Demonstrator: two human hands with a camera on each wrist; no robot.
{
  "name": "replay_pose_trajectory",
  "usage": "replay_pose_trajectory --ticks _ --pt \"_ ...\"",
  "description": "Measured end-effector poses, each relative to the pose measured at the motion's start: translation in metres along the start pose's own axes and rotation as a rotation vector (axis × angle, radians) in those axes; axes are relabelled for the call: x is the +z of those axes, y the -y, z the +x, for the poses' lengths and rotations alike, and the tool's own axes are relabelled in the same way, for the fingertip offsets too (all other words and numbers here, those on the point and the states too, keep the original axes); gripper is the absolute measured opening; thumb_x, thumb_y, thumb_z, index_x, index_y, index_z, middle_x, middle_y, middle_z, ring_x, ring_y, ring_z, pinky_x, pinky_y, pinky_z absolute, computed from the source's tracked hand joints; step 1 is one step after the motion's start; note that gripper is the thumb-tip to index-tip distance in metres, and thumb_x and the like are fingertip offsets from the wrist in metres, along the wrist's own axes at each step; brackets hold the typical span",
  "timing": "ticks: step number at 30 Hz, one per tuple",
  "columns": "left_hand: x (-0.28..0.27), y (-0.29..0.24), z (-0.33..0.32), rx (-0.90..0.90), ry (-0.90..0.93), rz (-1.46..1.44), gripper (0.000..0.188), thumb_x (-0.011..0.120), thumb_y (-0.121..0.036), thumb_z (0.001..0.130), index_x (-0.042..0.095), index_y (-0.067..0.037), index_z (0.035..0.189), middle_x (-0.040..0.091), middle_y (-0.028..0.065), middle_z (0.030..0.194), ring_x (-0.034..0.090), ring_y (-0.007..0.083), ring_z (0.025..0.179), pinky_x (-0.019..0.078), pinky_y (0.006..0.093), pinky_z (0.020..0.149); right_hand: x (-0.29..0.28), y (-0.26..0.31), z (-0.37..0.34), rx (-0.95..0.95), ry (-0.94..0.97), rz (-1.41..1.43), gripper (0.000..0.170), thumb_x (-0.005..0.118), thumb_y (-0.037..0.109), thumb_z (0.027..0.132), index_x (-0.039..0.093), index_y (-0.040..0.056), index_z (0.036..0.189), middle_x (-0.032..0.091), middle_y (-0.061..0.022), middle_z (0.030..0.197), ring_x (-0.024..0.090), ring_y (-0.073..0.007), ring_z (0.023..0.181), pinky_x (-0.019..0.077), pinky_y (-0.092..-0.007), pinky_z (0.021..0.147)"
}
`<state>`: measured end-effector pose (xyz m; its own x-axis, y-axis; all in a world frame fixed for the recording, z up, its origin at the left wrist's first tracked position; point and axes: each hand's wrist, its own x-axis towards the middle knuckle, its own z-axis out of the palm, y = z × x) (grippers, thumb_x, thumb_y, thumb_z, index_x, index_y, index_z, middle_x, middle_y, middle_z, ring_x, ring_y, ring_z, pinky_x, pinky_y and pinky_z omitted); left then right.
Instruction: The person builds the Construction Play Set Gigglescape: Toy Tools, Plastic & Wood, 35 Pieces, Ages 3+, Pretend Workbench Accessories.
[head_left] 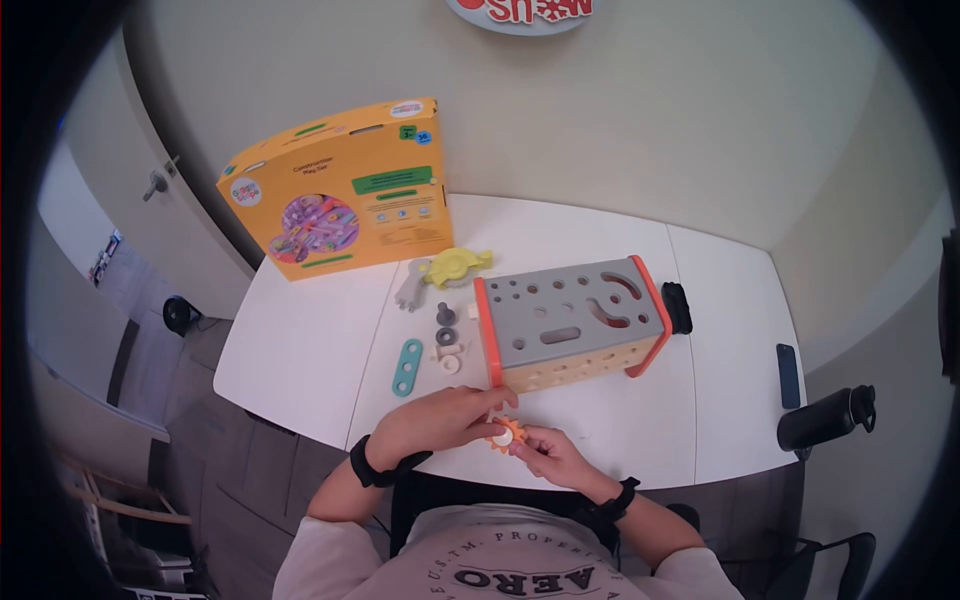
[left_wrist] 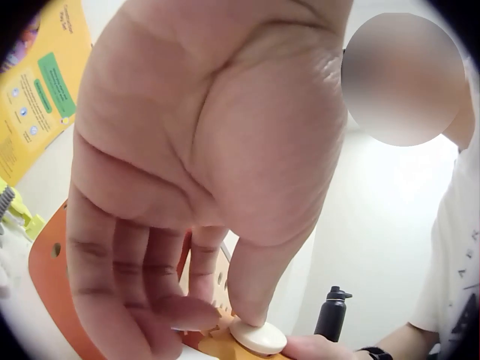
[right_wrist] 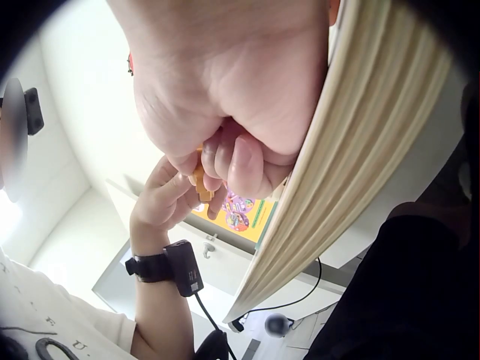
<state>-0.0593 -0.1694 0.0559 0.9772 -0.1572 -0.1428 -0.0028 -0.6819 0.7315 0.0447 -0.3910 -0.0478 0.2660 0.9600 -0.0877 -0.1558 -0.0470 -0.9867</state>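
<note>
Over the table's front edge both hands hold an orange toy gear with a round cream knob at its middle. The left hand has its thumb pressed on the knob, and its fingers bend round toward the gear's far side. From the other side, the right hand pinches the gear's rim between thumb and fingers. Just beyond the hands stands a toy workbench box with a grey perforated top and orange-red end panels. In the right wrist view, the hand hides much of the gear.
Left of the box lie a teal strip with holes, a dark grey bolt, a grey ring, small cream pieces and a yellow piece. A yellow carton stands behind. A phone and black bottle are right.
</note>
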Motion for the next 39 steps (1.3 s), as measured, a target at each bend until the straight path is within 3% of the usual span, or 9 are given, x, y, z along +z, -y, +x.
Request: replay_pose_trajectory --ticks 4,10,13,18,25,28,31,34,39 --pt "-0.002 -0.021 -0.005 -0.146 0.017 0.046 0.029 0.064 -0.022 0.102 0.058 -0.004 0.124 0.073 0.0186 0.098 0.072 0.0376 0.09 0.0554 0.0431 0.077 0.001 0.004 -0.001 -0.012 0.004 0.012 0.021 0.059 0.022 0.108 0.065 0.0021 0.105 0.046 0.0085 0.063 0.036 0.0 0.053 0.0268 -0.0225 0.049" --pt "0.001 -0.015 0.0 0.088 -0.071 -0.032 0.027 0.067 -0.023 0.1 0.064 -0.002 0.116 0.072 0.0191 0.097 0.071 0.0373 0.089 0.0557 0.0425 0.077 0.001 0.006 0.0 -0.178 -0.043 -0.112 0.016 0.065 0.019 0.105 0.066 0.003 0.106 0.042 0.0069 0.06 0.033 -0.0031 0.054 0.0285 -0.0254 0.051" --pt "0.002 -0.032 0.003 0.029 -0.157 -0.076 0.03 0.069 -0.024 0.099 0.064 -0.003 0.121 0.071 0.0184 0.098 0.071 0.0358 0.089 0.0561 0.0415 0.077 -0.005 0.029 0.0 -0.265 -0.118 -0.217 0.014 0.069 0.016 0.102 0.065 0.0036 0.101 0.04 0.0045 0.057 0.033 -0.0052 0.053 0.0296 -0.0272 0.051" --pt "0.02 -0.034 0.011 0.168 -0.357 -0.075 0.04 0.077 -0.02 0.092 0.065 -0.006 0.127 0.07 0.014 0.1 0.071 0.029 0.083 0.0566 0.0357 0.073 -0.027 0.035 0.002 -0.365 -0.203 -0.34 0.028 0.074 0.015 0.098 0.053 0.0046 0.082 0.04 0.0004 0.056 0.034 -0.0096 0.051 0.0295 -0.0291 0.049" --pt "0.011 -0.051 0.005 0.186 -0.466 -0.035 0.044 0.081 -0.015 0.088 0.066 -0.009 0.128 0.069 0.0077 0.099 0.067 0.0225 0.084 0.0554 0.0319 0.069 -0.043 0.05 -0.002 -0.346 -0.24 -0.404 0.029 0.073 0.016 0.099 0.052 0.0035 0.082 0.043 0.0004 0.058 0.036 -0.0081 0.053 0.0301 -0.0278 0.051" --pt "0.001 -0.048 -0.003 0.251 -0.573 0.043 0.044 0.083 -0.011 0.085 0.067 -0.009 0.126 0.068 0.0067 0.105 0.066 0.0236 0.091 0.055 0.0334 0.076 -0.045 0.056 -0.002 -0.366 -0.27 -0.417 0.03 0.073 0.016 0.099 0.051 0.0049 0.082 0.038 0.0017 0.056 0.032 -0.0087 0.052 0.028 -0.0285 0.05" --pt "0.0 -0.031 0.0 0.327 -0.783 0.277 0.04 0.082 -0.014 0.086 0.068 -0.008 0.123 0.062 0.0113 0.122 0.061 0.0295 0.103 0.0529 0.0376 0.086 -0.048 0.056 -0.002 -0.374 -0.262 -0.426 0.032 0.073 0.016 0.099 0.05 0.0052 0.08 0.038 0.0017 0.056 0.031 -0.0088 0.052 0.0274 -0.0284 0.05" --pt "-0.004 -0.035 0.002 0.177 -0.745 0.301 0.042 0.082 -0.014 0.085 0.067 -0.007 0.124 0.055 0.0131 0.136 0.053 0.0352 0.123 0.0499 0.0427 0.098 -0.049 0.056 -0.003 -0.359 -0.266 -0.435 0.035 0.074 0.016 0.098 0.048 0.0052 0.078 0.038 0.001 0.057 0.031 -0.0091 0.053 0.0275 -0.0284 0.05" --pt "-0.001 -0.023 0.008 0.15 -0.673 0.415 0.049 0.08 -0.012 0.084 0.065 -0.007 0.131 0.052 0.014 0.144 0.044 0.0379 0.138 0.0438 0.0472 0.11 -0.052 0.061 -0.005 -0.342 -0.268 -0.481 0.04 0.076 0.016 0.097 0.044 0.0052 0.074 0.039 -0.0002 0.058 0.033 -0.0095 0.054 0.0285 -0.0286 0.05"
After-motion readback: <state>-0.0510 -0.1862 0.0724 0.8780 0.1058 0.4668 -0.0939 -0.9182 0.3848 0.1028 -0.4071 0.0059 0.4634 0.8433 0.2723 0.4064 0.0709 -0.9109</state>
